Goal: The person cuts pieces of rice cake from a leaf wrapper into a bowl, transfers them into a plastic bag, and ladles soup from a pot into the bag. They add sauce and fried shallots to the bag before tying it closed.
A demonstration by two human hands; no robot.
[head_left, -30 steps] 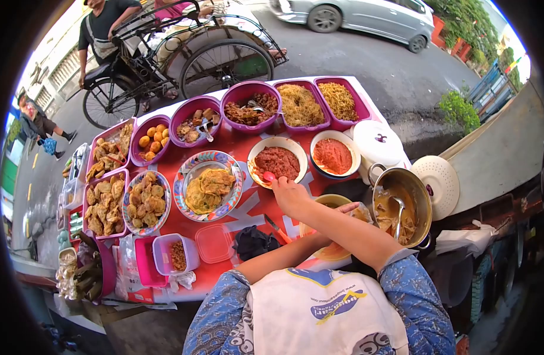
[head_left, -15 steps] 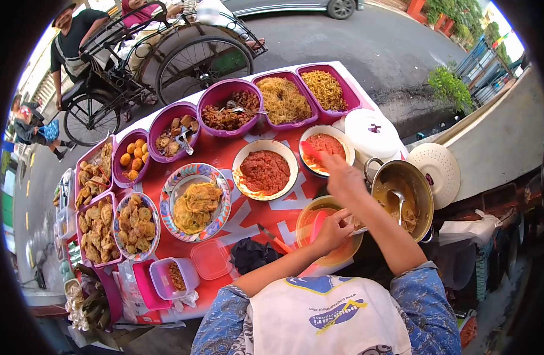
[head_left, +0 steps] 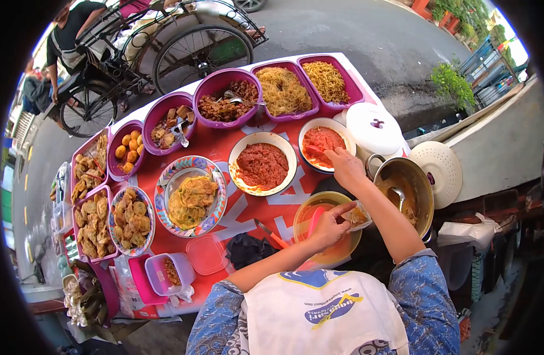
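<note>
My right hand [head_left: 347, 168] is closed on a red spoon [head_left: 314, 149], whose other end rests in the bowl of bright red sauce [head_left: 325, 138]. Nearer to me, my left hand [head_left: 331, 227] pinches a small clear plastic bag [head_left: 359, 216] with some food in it, above the right side of a yellowish bowl [head_left: 301, 228]. A pink spoon handle [head_left: 316, 220] leans in that bowl. Just right of my hands is a metal pot [head_left: 424, 195] with a ladle [head_left: 400, 201] in it. A bowl of darker red sauce [head_left: 262, 165] sits to the left.
Purple tubs of noodles [head_left: 282, 92] and other food line the far edge. Fried food fills a patterned plate [head_left: 192, 198] and trays at left. A knife [head_left: 271, 234] and black cloth [head_left: 247, 251] lie near me. White lids [head_left: 375, 127] stand right. A person [head_left: 71, 35] is beside a pedal cart [head_left: 204, 56].
My right hand has tipped the red spoon down into the bright red sauce. The small bag at my left hand now shows more fully. The view has shifted slightly, and the passer-by at left has moved.
</note>
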